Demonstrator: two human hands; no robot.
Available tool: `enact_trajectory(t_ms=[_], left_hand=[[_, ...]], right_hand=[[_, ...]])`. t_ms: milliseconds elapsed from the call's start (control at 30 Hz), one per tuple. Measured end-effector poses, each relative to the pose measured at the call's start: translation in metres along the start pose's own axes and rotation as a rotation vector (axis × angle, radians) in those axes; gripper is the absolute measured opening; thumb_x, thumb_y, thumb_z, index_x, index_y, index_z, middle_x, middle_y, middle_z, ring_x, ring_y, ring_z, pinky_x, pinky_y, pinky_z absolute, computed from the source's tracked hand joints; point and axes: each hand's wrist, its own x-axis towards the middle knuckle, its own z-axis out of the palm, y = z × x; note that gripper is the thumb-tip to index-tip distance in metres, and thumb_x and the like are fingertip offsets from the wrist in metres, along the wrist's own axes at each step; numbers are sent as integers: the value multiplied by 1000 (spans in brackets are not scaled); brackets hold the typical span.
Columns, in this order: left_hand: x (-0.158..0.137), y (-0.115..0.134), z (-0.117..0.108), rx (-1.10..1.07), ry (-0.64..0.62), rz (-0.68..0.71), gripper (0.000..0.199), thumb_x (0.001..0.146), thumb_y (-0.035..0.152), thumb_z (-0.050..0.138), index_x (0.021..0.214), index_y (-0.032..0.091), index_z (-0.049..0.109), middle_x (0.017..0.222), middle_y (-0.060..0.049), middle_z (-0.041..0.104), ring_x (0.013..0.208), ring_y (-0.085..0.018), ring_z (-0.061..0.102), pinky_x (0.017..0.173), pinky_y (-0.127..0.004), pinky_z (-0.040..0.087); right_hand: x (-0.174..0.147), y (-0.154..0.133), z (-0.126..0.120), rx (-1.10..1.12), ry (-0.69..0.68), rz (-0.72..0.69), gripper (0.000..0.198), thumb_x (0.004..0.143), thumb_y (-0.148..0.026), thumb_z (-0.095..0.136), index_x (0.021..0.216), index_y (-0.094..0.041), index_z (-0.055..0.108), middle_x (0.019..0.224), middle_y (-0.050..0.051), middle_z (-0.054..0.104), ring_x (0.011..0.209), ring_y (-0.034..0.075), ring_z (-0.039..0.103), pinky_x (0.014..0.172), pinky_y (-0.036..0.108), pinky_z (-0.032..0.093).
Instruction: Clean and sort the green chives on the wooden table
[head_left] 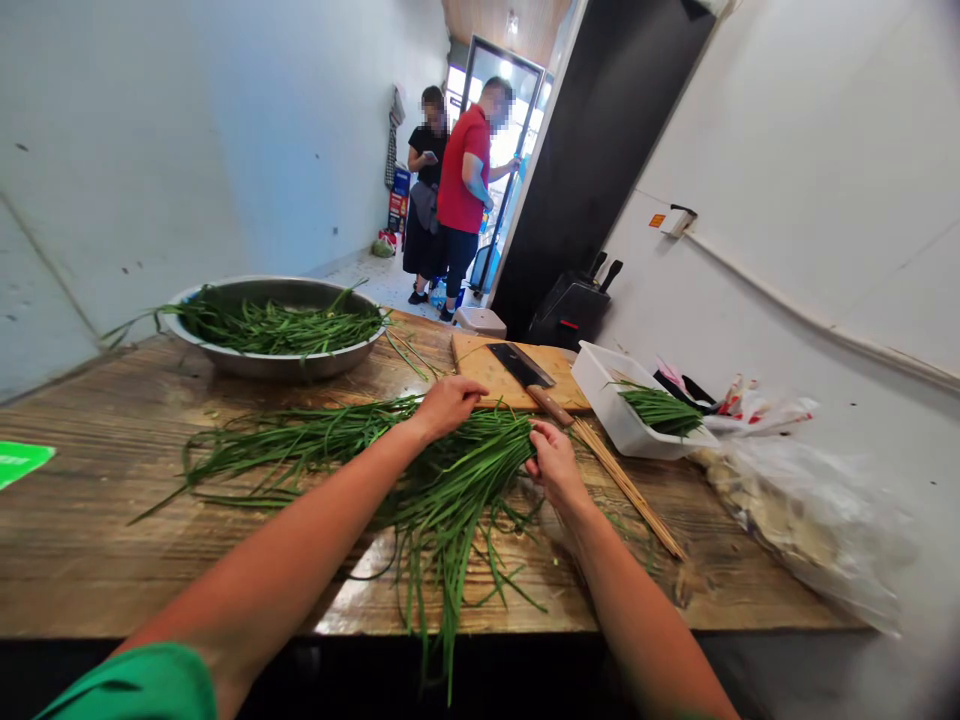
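Note:
Long garlic chives [457,490] lie in a loose heap across the table, some hanging over its front edge. My right hand [553,462] is closed around the gathered ends of a bunch at the heap's right side. Over the middle of the chives is my left hand [448,405], fingers pinched together; whatever may be between the fingertips is too small to make out. Just beyond both hands, a cleaver [521,365] rests on a wooden cutting board [472,358], its handle pointing towards my right hand. Thin wooden skewers [630,492] lie right of that hand.
A metal basin [292,362] of chives stands at the back left of the wooden table [97,480]. To the right are a white plastic container [619,420] holding cut chives and a clear plastic bag [810,510]. Two people stand near the glass door [517,140].

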Motion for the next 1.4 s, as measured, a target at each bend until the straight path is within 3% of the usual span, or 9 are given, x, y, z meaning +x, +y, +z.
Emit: enact_trajectory(t_ms=[67,200,367,500,633,800,933,1167,1400], left_hand=[[0,-6,0,80,6,-35,26,76,24,48,90,19,70,92,-5,68,86,-17,59,81,-26,41],[-4,-9,8,238,-136,-13,18,70,31,59,81,23,71,86,-6,69,85,-21,58,80,-30,38],[-8,-6,13,306,-139,-13,17,70,30,58,79,23,71,83,-7,68,86,-23,58,76,-32,38],[-7,-4,9,248,-111,-35,18,72,27,54,75,21,70,79,-6,68,81,-21,59,75,-31,38],[-6,1,5,124,-1,-96,21,74,28,51,77,18,68,76,-5,68,71,-16,59,68,-26,40],[-4,3,8,-200,87,-157,25,76,34,48,80,16,65,64,-1,65,60,-12,57,61,-23,42],[-2,0,14,-386,102,-209,29,74,37,50,80,13,64,59,-1,64,57,-12,56,58,-23,43],[0,-2,16,-505,122,-277,29,70,34,55,83,11,67,70,-4,67,65,-13,58,64,-24,45],[1,2,17,-834,155,-335,32,66,27,61,92,8,64,77,-7,68,60,-10,57,64,-25,46]], right_hand=[[-2,-6,-2,-1,-30,30,34,71,-31,49,101,-16,50,44,-11,39,26,3,31,28,14,13],[-8,-20,-8,41,-92,59,36,67,-29,51,100,-17,51,42,-11,38,26,4,31,28,14,12],[-10,-31,-18,131,-43,-92,43,59,-19,54,101,-18,49,48,-11,40,29,3,31,29,15,16],[-13,-36,-24,101,-156,-170,44,56,-14,55,100,-18,51,64,-5,54,42,4,43,36,16,31],[-13,-35,-27,6,-190,-216,45,62,-21,61,105,-18,52,68,-2,57,53,10,53,49,23,44],[-3,-21,-30,-265,3,-301,37,65,-27,61,101,-18,60,58,-3,56,41,9,45,38,21,35],[3,-13,-28,-307,62,-325,37,65,-27,62,99,-15,59,55,-2,58,40,9,43,39,20,31],[-4,-13,-20,-257,-14,-255,21,68,-36,60,68,-15,59,53,1,59,37,7,39,35,19,25],[-4,-14,-22,-313,-7,-277,24,68,-38,59,65,-15,60,52,0,58,38,7,38,35,19,25]])
